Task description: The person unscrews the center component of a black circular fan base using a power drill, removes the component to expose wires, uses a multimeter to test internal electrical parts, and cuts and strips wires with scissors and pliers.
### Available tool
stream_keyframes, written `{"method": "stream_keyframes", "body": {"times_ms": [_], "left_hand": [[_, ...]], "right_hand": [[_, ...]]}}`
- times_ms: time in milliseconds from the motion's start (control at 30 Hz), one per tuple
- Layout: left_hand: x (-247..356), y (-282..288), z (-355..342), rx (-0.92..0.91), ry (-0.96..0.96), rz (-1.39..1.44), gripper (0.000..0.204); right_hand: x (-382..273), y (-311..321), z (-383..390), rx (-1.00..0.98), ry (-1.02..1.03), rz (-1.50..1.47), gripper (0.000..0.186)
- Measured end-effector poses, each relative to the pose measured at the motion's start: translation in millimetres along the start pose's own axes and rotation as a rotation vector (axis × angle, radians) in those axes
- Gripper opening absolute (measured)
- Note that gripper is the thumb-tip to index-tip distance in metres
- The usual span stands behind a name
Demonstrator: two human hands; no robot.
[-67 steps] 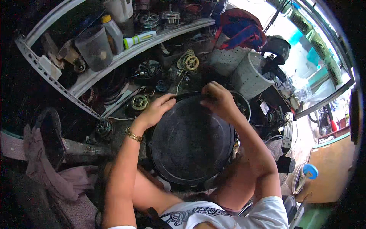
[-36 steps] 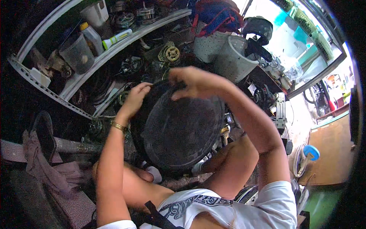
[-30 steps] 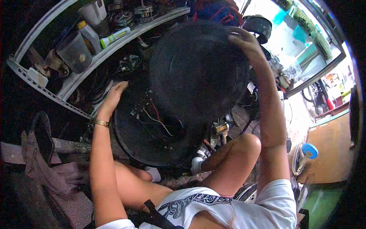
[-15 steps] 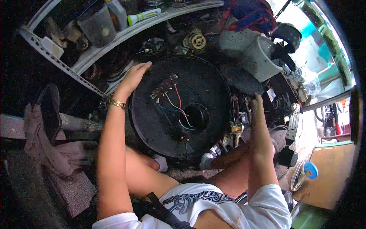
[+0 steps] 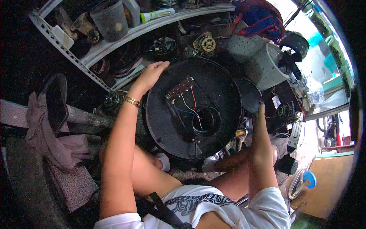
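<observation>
- black cover (image 5: 248, 94) off, right of round housing (image 5: 162, 128), grasped by right hand (image 5: 261, 110)
- left hand (image 5: 151, 75) unclenched at housing's far-left rim
- wires (image 5: 195, 100) exposed, apparently attached

Repair workshop: uncased motor (image 5: 207, 43) and cluttered metal shelf (image 5: 126, 37) beyond the hands (image 5: 151, 75); exposed wiring (image 5: 195, 100) between them.

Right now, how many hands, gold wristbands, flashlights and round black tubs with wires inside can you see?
Hands: 2, left hand and right hand
Gold link wristband: 1
Green-and-white flashlight: 1
Round black tub with wires inside: 1
Total: 5
</observation>
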State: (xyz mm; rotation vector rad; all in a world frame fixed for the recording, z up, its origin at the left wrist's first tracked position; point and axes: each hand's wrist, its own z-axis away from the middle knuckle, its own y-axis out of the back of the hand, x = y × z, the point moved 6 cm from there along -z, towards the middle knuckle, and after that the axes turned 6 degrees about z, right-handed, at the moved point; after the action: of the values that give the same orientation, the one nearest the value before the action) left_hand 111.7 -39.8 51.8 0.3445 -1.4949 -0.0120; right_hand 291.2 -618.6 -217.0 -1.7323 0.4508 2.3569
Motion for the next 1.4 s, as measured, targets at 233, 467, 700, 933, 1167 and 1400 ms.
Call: {"method": "stream_keyframes", "body": {"times_ms": [233, 467, 700, 933, 1167, 1400], "left_hand": [[-1, -15, -6, -0.12, 0.033, -0.036, 0.048], [0, -8, -12, -0.021, -0.073, 0.068, 0.044], [4, -1, -9, -0.027, -0.142, -0.06, 0.037], [20, 28, -7, 0.385, -0.338, -0.145, 0.02], [86, -10, 61, 0.237, -0.638, -0.568, 0.011], [69, -46, 76, 0.028, -0.526, -0.821, 0.011]], "right_hand": [[-97, -57, 37, -0.289, 0.176, 0.11, 0.048], [-167, -127, 217, -0.632, 0.164, 0.248, 0.049], [-180, -135, 282, -0.608, -0.026, 0.133, 0.047], [-163, -134, 257, -0.497, 0.395, 0.241, 0.046], [-134, -116, 239, -0.279, 0.181, 0.088, 0.047], [-132, -125, 255, -0.278, 0.218, 0.072, 0.05]]}}
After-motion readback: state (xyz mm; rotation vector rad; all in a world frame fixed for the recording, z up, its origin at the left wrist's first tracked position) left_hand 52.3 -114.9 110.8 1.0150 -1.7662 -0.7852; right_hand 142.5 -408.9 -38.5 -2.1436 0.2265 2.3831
